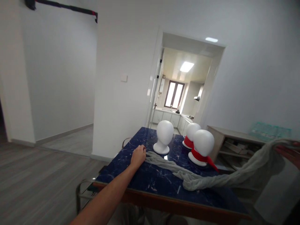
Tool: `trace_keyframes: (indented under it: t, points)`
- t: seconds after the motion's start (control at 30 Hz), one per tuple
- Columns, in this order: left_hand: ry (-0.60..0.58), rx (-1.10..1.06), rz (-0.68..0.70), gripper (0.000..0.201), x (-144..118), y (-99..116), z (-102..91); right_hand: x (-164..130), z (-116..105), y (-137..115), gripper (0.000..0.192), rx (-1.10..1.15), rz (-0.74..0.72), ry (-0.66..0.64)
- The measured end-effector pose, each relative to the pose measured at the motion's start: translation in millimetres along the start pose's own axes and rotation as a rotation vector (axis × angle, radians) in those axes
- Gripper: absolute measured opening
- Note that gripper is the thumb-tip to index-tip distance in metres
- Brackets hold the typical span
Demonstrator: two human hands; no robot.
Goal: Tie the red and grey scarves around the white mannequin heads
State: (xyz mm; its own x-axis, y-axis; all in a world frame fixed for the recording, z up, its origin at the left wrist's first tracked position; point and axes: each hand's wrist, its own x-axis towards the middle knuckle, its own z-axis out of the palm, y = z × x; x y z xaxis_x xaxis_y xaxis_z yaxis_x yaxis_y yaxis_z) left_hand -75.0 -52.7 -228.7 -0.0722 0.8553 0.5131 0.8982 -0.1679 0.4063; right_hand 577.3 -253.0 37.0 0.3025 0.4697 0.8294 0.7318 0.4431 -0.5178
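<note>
Hands stretch a grey scarf (211,178) over the blue table (150,181): left hand (138,155) clenching its far-left end, right hand (289,153) gripping the other near 3 mannequin heads (165,132).

3 mannequin heads (165,132), 2 red scarves (201,157), 1 grey scarf (211,178)

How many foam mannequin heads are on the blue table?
3. A bare mannequin head stands nearest the left hand; a front scarfed head wears a red scarf; a rear scarfed head is partly hidden behind it. No others show.
</note>
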Motion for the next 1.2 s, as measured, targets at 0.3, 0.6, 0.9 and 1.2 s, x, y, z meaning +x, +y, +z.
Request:
trace_keyframes:
  t: [0.3,0.6,0.9,1.2]
  points:
    - [-0.031,0.004,-0.004,0.021,0.4,-2.3,6.1,-42.4,181.6,-107.3,0.026,0.629,0.525,-0.377]
    - [-0.026,-0.033,0.016,0.014,2.7,-5.6,9.9,-213.2,362.9,-131.2,0.048,0.443,0.507,-0.976]
    - [0.006,-0.099,0.168,0.022,3.7,-9.9,16.5,-234.7,314.2,-66.8,0.036,-0.066,-0.082,-0.845]
    - [-0.153,-0.248,0.156,0.084,29.0,37.9,44.6,-281.7,222.7,39.3,0.039,-0.4,-0.206,-0.335]
